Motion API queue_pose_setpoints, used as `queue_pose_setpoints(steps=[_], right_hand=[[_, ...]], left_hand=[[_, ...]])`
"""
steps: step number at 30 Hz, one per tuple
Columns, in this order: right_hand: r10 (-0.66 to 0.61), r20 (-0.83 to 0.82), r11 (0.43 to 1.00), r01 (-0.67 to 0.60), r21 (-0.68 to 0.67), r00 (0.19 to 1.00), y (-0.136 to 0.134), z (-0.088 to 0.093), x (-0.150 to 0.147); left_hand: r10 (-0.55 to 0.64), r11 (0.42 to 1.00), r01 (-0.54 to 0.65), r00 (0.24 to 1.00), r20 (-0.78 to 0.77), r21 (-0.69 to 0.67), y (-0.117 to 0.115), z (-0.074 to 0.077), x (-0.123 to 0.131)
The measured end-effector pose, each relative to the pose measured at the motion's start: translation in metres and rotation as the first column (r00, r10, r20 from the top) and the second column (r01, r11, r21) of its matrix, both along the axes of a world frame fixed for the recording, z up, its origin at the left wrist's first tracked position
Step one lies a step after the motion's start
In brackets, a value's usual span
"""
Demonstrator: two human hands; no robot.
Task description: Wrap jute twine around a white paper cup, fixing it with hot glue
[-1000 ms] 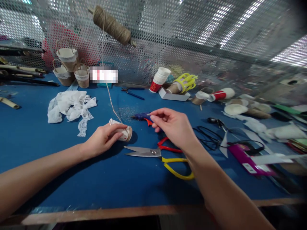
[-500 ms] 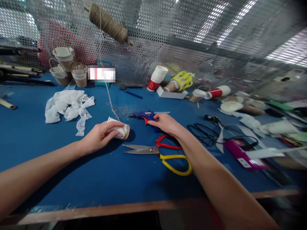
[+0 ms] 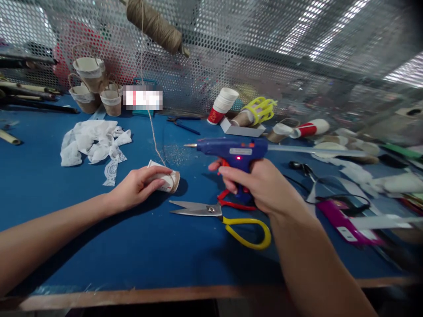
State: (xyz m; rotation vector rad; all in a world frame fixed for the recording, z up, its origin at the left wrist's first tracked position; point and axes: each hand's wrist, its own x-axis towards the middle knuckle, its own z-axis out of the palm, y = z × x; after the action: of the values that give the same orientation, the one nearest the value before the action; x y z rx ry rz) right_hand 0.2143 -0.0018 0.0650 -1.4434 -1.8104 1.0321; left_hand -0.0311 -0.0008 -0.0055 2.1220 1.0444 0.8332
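Note:
Lying tilted on the blue table, a white paper cup (image 3: pixel 164 185) is gripped by my left hand (image 3: pixel 134 190), its base end wound with twine facing right. A strand of twine (image 3: pixel 153 132) runs from the cup up to a spool (image 3: pixel 153 25). My right hand (image 3: pixel 253 178) is wrapped round the handle of a blue hot glue gun (image 3: pixel 231 149), held above the table with its nozzle pointing left. A red light glows on the gun, and a clear glue stick (image 3: pixel 304 150) sticks out behind. Below lie scissors (image 3: pixel 211 210) with red and yellow handles, blades parted.
Crumpled white lace (image 3: pixel 89 141) lies at left, with twine-covered cups (image 3: pixel 89 81) behind it. Pliers (image 3: pixel 185 125), stacked paper cups (image 3: pixel 223 105) and a yellow net-wrapped item (image 3: pixel 259 110) stand at the back. A purple power strip (image 3: pixel 346 222) and cables occupy the right.
My right hand has picked the glue gun up off the table and holds it by its handle, raised nearer to me. My left hand and the cup have stayed nearly still.

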Motion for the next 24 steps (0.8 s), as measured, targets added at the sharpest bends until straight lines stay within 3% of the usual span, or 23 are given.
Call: queue_pose_setpoints(steps=[5, 9, 11, 14, 17, 21, 24], right_hand=[[-0.008, 0.35, 0.995, -0.027, 0.093, 0.937, -0.021, -0.006, -0.001], [0.032, 0.538, 0.937, -0.213, 0.278, 0.842, -0.022, -0.013, 0.006], [0.054, 0.638, 0.847, -0.374, 0.379, 0.768, -0.022, -0.016, 0.01], [-0.046, 0.759, 0.629, -0.571, 0.527, 0.65, -0.023, -0.023, 0.014], [-0.156, 0.779, 0.467, -0.65, 0.6, 0.607, -0.026, -0.027, 0.013], [-0.175, 0.802, 0.374, -0.715, 0.59, 0.571, -0.027, -0.018, 0.004], [-0.156, 0.802, 0.375, -0.717, 0.587, 0.576, -0.026, -0.008, -0.003]], left_hand=[[-0.002, 1.0, 0.002, 1.0, 0.024, -0.013, 0.0, 0.001, 0.001], [0.0, 1.0, 0.0, 0.999, 0.036, -0.004, 0.001, 0.001, 0.002], [0.005, 1.0, -0.005, 0.999, 0.032, -0.003, 0.002, 0.0, 0.003], [0.008, 1.0, -0.007, 1.0, 0.029, -0.005, 0.003, 0.0, 0.004], [0.003, 1.0, -0.003, 0.999, 0.035, 0.006, 0.003, 0.0, 0.004], [0.005, 1.0, -0.005, 1.0, 0.028, 0.021, 0.003, -0.001, 0.004], [0.013, 1.0, -0.014, 1.0, 0.028, 0.025, 0.002, -0.001, 0.004]])
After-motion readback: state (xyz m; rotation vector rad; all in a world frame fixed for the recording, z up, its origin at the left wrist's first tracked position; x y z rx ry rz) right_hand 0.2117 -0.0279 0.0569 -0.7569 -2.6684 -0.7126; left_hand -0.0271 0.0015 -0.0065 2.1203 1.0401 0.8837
